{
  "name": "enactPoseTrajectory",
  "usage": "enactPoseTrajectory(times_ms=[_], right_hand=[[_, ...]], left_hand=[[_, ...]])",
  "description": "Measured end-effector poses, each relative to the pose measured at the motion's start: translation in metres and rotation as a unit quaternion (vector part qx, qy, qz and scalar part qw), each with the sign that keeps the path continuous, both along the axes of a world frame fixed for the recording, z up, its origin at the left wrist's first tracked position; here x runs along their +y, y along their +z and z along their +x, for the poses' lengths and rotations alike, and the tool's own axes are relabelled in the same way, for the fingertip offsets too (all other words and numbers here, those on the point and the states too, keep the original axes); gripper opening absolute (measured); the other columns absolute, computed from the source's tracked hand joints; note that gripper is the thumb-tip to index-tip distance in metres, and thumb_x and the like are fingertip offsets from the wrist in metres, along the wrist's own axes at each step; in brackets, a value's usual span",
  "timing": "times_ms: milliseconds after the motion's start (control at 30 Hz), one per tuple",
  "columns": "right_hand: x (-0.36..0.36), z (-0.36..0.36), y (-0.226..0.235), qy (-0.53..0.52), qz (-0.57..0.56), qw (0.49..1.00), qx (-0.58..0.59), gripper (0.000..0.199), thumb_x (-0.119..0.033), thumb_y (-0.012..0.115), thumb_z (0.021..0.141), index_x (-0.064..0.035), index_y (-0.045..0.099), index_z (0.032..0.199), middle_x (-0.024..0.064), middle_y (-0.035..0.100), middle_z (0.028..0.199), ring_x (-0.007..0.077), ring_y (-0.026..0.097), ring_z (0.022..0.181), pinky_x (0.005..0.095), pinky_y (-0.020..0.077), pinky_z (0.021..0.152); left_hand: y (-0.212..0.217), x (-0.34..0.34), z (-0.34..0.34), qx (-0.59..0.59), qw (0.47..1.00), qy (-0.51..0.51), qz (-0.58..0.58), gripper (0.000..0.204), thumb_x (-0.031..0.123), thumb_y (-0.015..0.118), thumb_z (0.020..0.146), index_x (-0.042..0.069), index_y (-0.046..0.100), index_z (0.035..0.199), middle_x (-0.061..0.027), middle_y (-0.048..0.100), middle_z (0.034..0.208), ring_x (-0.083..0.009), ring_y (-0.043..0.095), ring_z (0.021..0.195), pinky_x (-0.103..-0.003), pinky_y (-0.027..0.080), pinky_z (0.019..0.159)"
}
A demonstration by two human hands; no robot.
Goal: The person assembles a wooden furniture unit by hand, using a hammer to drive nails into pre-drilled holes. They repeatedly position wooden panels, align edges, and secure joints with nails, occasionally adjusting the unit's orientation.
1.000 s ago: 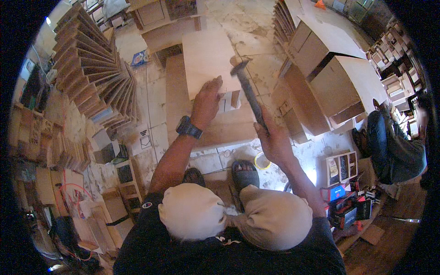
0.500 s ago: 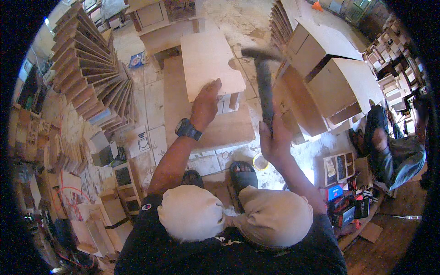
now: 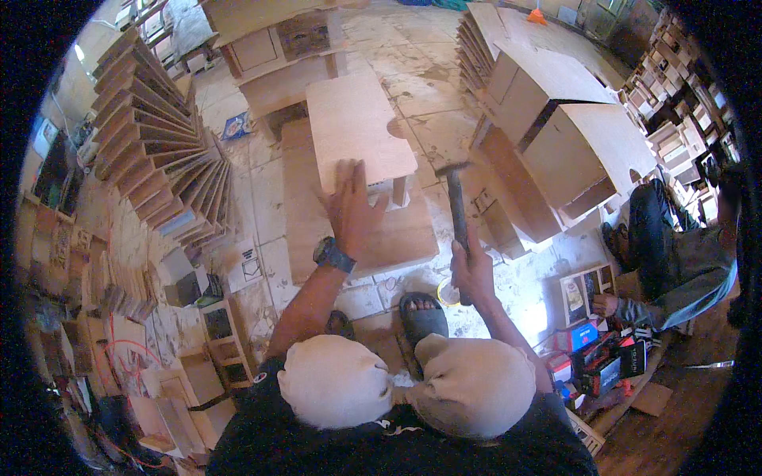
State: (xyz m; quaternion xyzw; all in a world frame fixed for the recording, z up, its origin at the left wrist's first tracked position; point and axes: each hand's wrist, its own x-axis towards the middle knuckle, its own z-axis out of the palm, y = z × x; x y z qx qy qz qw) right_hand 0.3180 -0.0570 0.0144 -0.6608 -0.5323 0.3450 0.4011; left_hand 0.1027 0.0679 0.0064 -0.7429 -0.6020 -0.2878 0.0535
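Note:
My right hand (image 3: 474,270) is wrapped round the handle of a hammer (image 3: 457,198), its dark head pointing away from me beside the work. A small wooden cabinet (image 3: 357,119) with a pale top panel, notched on its right edge, stands on a flat brown board (image 3: 317,250) on the floor. Against the near left edge of that panel lies my left hand (image 3: 347,210), fingers stretched out and apart, gripping nothing. A watch is on my left wrist.
Thin wooden frames are stacked in a fan (image 3: 159,143) at left. Larger wooden cabinets (image 3: 583,151) stand at right, another cabinet (image 3: 278,47) behind the work. Small boxes (image 3: 603,361) lie at lower right, where another person's hand (image 3: 606,305) reaches in.
The hammer has come down and nearer to me, no longer blurred. My left hand has shifted left and down on the panel's edge. The other person's hand has reached toward the boxes.

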Motion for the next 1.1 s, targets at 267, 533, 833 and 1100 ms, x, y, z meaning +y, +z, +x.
enactPoseTrajectory(times_ms=[267,533,833,1100], right_hand=[[0.0,-0.007,-0.062,-0.013,-0.083,0.981,0.178,0.048,-0.033,0.053,0.096,-0.0067,0.046,0.135,0.0025,0.054,0.062,0.0116,0.052,0.051,0.0283,0.0436,0.048],[0.011,0.006,-0.068,0.004,-0.073,0.979,0.192,0.043,-0.03,0.052,0.096,-0.0067,0.046,0.132,0.0007,0.052,0.064,0.0098,0.049,0.048,0.0258,0.0411,0.044],[0.059,0.005,-0.05,-0.026,-0.023,0.942,0.334,0.029,-0.03,0.051,0.097,-0.0082,0.051,0.116,-0.0012,0.048,0.061,0.0097,0.044,0.04,0.0266,0.0379,0.037],[0.057,-0.002,-0.06,0.049,-0.093,0.946,0.308,0.031,-0.03,0.051,0.096,-0.0074,0.051,0.117,0.0012,0.051,0.063,0.0113,0.047,0.04,0.0261,0.0395,0.037]], left_hand=[[0.003,0.009,0.039,-0.034,0.989,0.133,0.054,0.098,0.062,0.071,0.062,0.009,0.042,0.139,-0.018,0.018,0.154,-0.0391,0.008,0.143,-0.078,0.0,0.098],[0.0,0.031,0.029,0.019,0.991,-0.119,0.054,0.046,0.018,0.066,0.079,0.001,0.056,0.121,-0.0214,0.053,0.128,-0.0357,0.046,0.124,-0.053,0.024,0.111],[-0.009,0.034,0.02,0.099,0.976,-0.142,0.132,0.043,0.013,0.062,0.081,-0.004,0.056,0.119,-0.0219,0.056,0.124,-0.0371,0.05,0.12,-0.047,0.034,0.108],[-0.003,0.028,0.03,0.04,0.983,-0.124,0.13,0.052,0.027,0.067,0.079,-0.004,0.056,0.119,-0.0223,0.056,0.125,-0.0367,0.05,0.12,-0.046,0.035,0.106]])
